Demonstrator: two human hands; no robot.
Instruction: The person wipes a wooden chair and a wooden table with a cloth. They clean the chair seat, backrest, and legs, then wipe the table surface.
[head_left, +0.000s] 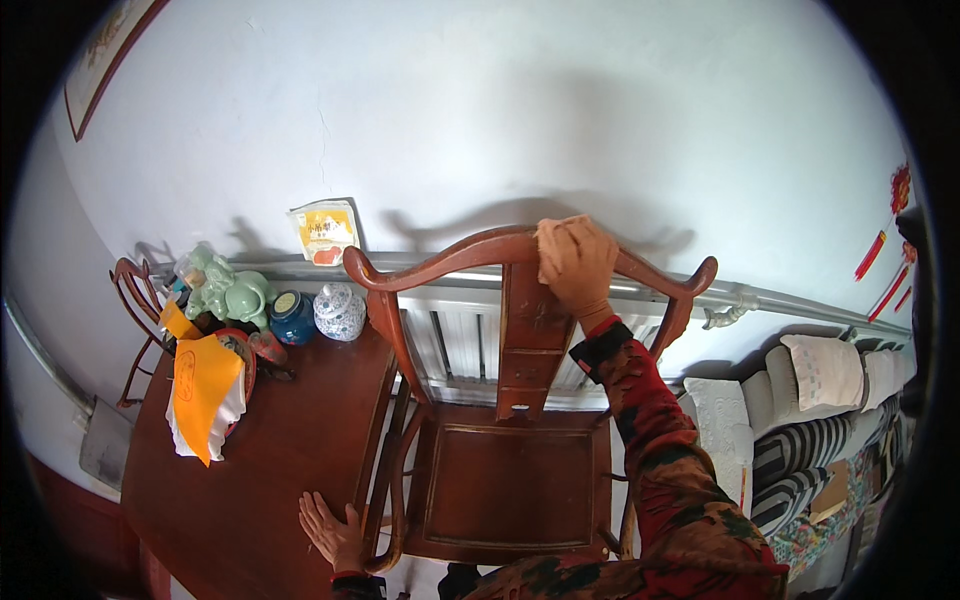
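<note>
A carved reddish-brown wooden armchair (517, 480) stands before me, its back towards the wall. Up on its curved top rail (465, 247), my right hand (586, 270) presses a pinkish-tan cloth (553, 238) just right of the central back splat (525, 337). Part of the cloth is hidden under the fingers. To the left of the chair, my left hand (331, 531) lies palm down near the edge of the dark red wooden table (300, 427), fingers apart and holding nothing. The chair's left armrest (396, 502) passes close beside that wrist.
On the table are a green elephant figurine (244, 296), a blue jar (292, 318), a white patterned lidded jar (340, 312) and an orange paper (204, 390). A radiator (465, 345) and pipe (787, 306) run behind the chair. A sofa (780, 390) stands right.
</note>
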